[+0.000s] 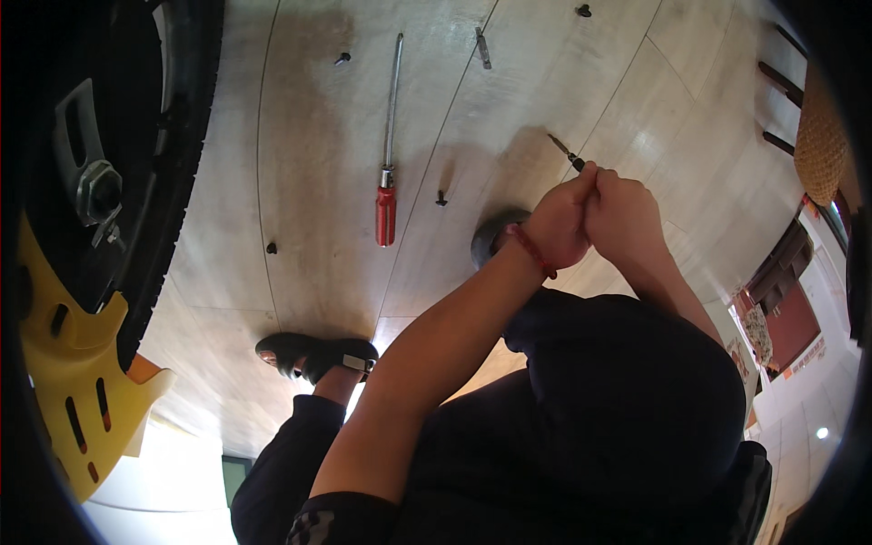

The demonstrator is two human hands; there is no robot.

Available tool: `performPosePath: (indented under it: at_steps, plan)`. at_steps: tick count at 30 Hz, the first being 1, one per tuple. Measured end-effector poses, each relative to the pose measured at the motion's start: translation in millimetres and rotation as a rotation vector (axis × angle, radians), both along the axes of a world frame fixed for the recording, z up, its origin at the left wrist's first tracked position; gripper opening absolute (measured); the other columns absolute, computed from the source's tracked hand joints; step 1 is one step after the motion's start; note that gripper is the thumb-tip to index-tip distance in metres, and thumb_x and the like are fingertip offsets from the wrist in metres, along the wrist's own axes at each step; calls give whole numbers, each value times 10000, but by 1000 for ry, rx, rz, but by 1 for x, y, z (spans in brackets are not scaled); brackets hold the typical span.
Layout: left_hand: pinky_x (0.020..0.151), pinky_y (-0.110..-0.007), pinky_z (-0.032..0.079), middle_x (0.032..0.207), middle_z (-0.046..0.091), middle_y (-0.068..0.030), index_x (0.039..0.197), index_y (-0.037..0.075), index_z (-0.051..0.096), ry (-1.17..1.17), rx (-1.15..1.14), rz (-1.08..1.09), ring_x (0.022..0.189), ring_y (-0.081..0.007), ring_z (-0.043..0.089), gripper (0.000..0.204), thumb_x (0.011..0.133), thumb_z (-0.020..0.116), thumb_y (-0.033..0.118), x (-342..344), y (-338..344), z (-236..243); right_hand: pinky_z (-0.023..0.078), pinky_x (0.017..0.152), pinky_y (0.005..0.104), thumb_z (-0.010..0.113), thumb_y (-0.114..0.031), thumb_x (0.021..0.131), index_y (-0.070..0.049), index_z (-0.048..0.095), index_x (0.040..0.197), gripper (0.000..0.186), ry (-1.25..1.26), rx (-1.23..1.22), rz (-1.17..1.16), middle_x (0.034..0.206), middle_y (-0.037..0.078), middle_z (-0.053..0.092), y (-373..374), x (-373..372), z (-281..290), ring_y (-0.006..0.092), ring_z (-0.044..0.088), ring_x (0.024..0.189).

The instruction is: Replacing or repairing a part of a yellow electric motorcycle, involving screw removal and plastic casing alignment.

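My left hand (557, 222), with a red beaded bracelet at its wrist, presses against my right hand (625, 213) above my knee. Both are closed together around the dark end of a thin pointed tool (569, 153). Its narrow tip points up and to the left, and its grip is hidden by my fingers, so its exact kind is unclear. On the floor to the left lies a long screwdriver (386, 214) with a red handle, its shaft pointing away from me. A dark screw (441, 199) sits between it and my hands.
Other dark screws (342, 58) are scattered over the wood-plank floor (318, 145). A small flat metal piece (483, 49) lies at the far side. Along the left edge stands a wheel with a black tyre (186, 173), an axle nut (100, 193) and a yellow plastic part (77, 363).
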State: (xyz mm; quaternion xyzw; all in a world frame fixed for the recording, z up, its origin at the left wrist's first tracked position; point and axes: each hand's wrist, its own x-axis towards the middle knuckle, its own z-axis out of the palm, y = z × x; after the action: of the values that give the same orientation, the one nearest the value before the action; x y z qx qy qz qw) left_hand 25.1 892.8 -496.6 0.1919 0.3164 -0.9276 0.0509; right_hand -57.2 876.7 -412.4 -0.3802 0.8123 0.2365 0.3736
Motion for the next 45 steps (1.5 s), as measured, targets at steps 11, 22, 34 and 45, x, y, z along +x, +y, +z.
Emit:
performPosePath:
  at_steps: [11,22,34,45]
  plan:
    - [887,-318,435,1023,616,-60,1044,60,557,-42,-464,-50,982,-171,566,364,979,372,367,12,-2,-12,503,690,448,467,-147,831,-6,606,874,203,7,34,42,813,190,644,-15,13,-4,367,630,790]
    - [781,-304,455,977,569,-2,1077,98,514,-420,-596,-71,885,-114,545,240,972,415,290,55,-83,43,503,643,399,496,-107,871,-14,600,1045,223,-351,-571,-206,806,195,641,-51,32,31,343,644,756]
    - [666,-200,423,913,565,16,1177,36,503,-613,-1171,411,780,-46,503,279,952,497,202,142,-171,145,470,552,307,598,-27,796,24,561,1115,325,-763,-1360,193,791,133,628,-122,91,67,245,629,640]
    - [758,-241,475,960,596,-41,1194,27,469,-631,-1127,452,861,-104,574,289,980,420,214,157,-179,144,451,474,308,553,-7,831,10,556,1079,248,-797,-1334,175,611,99,580,-136,107,67,228,605,519]
